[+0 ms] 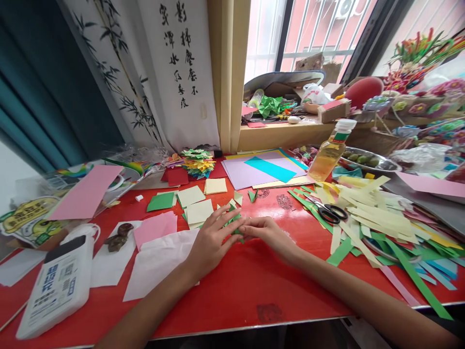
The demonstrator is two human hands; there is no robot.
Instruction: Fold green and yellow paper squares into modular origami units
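Over the red table, my left hand [217,233] and my right hand [267,233] meet at a small folded green paper [232,215]. My left fingers lie across it and cover much of it. My right thumb and fingertips pinch its right edge. Just beyond the hands lie a small folded green piece [252,195] and a cream folded piece [238,198]. Left of them are cream paper squares [199,212], another cream stack [215,186] and a green square [161,201]. A layered stack of folded colored pieces [198,163] stands farther back.
Black-handled scissors [331,213] lie among cut paper strips [381,208] on the right. A bottle [331,152] stands behind them. Purple and blue sheets [269,167] lie at the back. Pink paper [154,228] and a white package [58,286] are on the left.
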